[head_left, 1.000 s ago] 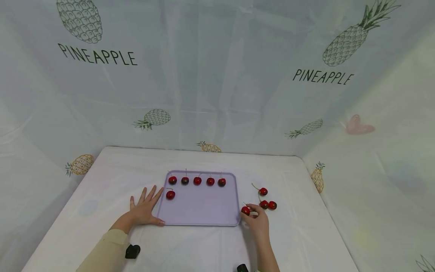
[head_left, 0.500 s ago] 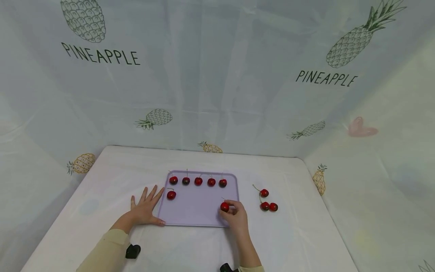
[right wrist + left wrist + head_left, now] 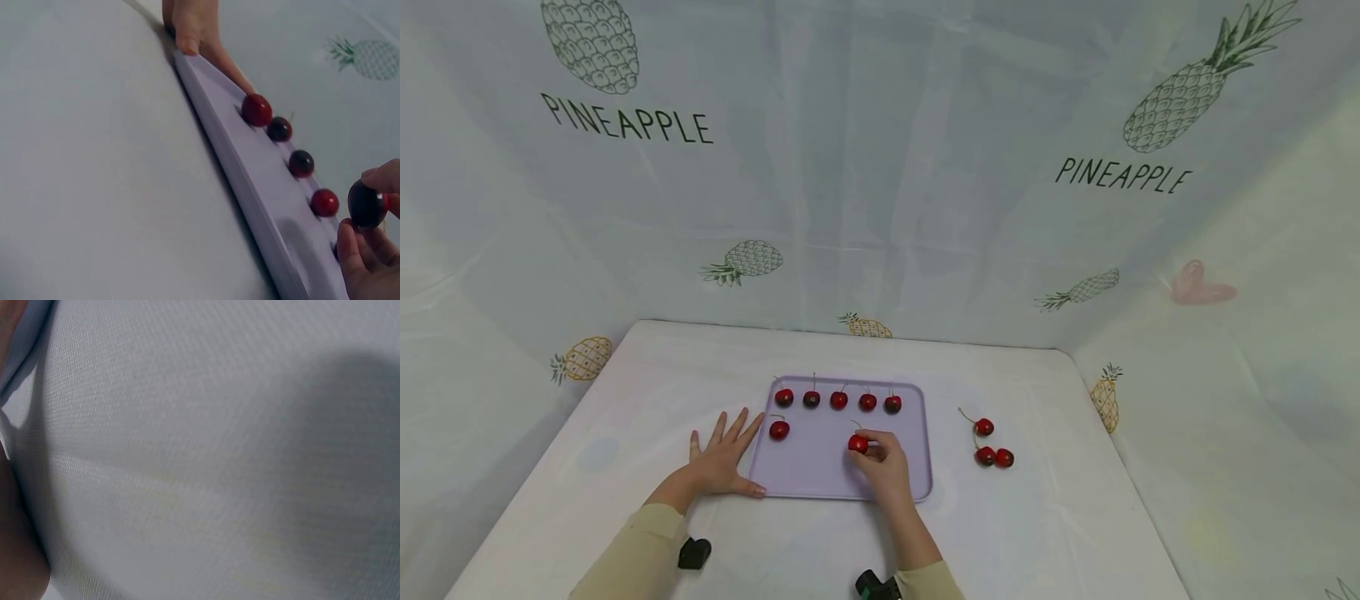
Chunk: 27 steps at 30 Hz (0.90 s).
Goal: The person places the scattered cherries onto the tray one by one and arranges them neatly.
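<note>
Plain, pale-yellow sleeves [image 3: 634, 554] lead to a bare left hand [image 3: 722, 463] and a bare right hand [image 3: 883, 468], with small black wrist-worn cameras [image 3: 694, 553], the right one [image 3: 876, 586] flecked with green.

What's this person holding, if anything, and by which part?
The right hand pinches a cherry by its round body, not the stem. The left hand, spread open, only touches the tray.

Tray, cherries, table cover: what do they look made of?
Tray: probably moulded plastic, satin; even pale-purple colour, smooth continuous rim.
Cherries: smooth, glossy red-to-dark skin with small highlights; real fruit or plastic imitation, can't tell.
Table cover: likely cloth, mostly matte; fine weave-like texture close up in the left wrist view.
</note>
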Motion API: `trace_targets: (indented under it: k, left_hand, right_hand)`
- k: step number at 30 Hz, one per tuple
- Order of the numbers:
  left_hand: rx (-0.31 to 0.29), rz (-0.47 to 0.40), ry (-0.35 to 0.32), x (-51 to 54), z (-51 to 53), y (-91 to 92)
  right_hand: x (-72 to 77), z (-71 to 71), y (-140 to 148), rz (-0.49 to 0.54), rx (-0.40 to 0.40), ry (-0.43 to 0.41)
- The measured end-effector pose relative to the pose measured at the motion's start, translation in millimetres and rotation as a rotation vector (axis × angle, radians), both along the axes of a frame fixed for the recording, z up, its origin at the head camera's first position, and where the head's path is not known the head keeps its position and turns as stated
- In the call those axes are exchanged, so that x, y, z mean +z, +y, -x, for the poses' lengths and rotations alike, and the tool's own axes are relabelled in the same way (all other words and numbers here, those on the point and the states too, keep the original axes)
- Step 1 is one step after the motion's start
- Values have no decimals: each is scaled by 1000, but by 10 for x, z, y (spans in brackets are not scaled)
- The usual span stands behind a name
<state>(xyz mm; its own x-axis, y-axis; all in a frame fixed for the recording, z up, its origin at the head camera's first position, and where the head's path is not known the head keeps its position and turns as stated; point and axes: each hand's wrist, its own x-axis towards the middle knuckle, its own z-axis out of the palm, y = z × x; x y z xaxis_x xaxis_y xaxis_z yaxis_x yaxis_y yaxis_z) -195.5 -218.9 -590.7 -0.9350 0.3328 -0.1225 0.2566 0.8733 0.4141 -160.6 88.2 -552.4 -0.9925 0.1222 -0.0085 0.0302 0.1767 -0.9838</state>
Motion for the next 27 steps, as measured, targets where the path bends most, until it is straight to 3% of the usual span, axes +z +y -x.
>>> trace_targets:
  k: [8,16,27]
  left_hand:
    - [-7,6,3,4,6,2]
    - [0,8,-6,24,1,12]
    - [-9,-13,-51,242,-73,65]
  right_hand:
    - [-64,98,-246,-13,57,14]
    - [-155,227,-455,64,61,-1]
    - [-197,339,-654,4,25,-6]
